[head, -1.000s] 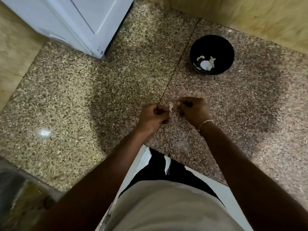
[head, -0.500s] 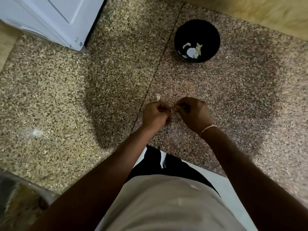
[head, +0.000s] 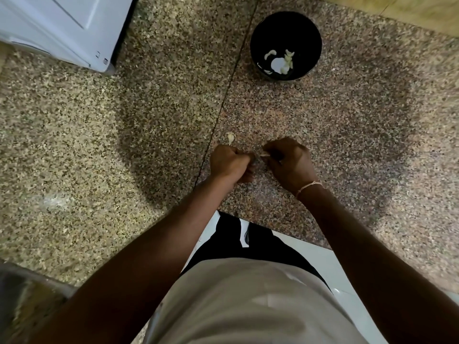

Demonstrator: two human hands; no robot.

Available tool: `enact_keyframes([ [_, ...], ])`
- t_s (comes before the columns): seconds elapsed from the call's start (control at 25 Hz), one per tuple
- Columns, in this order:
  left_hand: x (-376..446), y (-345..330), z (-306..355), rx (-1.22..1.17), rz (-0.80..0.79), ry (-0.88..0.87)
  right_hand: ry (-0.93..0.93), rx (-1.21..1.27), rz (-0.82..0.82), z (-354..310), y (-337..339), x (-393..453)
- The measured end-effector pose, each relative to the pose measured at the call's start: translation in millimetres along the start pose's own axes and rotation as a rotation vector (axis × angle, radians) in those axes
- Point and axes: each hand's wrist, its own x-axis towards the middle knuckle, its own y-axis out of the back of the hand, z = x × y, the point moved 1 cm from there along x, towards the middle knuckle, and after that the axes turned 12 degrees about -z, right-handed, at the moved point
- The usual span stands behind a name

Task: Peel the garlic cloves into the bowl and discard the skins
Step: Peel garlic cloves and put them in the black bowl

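My left hand (head: pixel 229 163) and my right hand (head: pixel 289 161) are held close together over the speckled stone counter (head: pixel 347 125), both with curled fingers. My left hand grips a garlic clove that its fingers mostly hide. My right hand pinches a pale strip of garlic skin (head: pixel 264 155) at the gap between the hands. A small pale garlic piece (head: pixel 230 138) lies on the counter just beyond my left hand. Farther back stands a black bowl (head: pixel 310 33) with several white garlic pieces (head: pixel 278 63) in it.
A white appliance (head: pixel 62 28) stands at the back left. A wooden wall (head: pixel 409 11) runs along the back right. A shiny metal rim (head: pixel 29 289) shows at the lower left. The counter's white front edge (head: pixel 310 252) is near my body.
The pale piece that was between my fingertips now lies on the counter beyond my left hand. My hands have stayed together, and the view has shifted a little.
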Motion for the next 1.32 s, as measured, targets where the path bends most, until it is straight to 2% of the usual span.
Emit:
enact_keyframes([
  [1.32,-0.7,-1.5,9.4,0.139,0.038,-0.02,-0.034,-0.064,0.017,-9.1,-1.5,0.4],
])
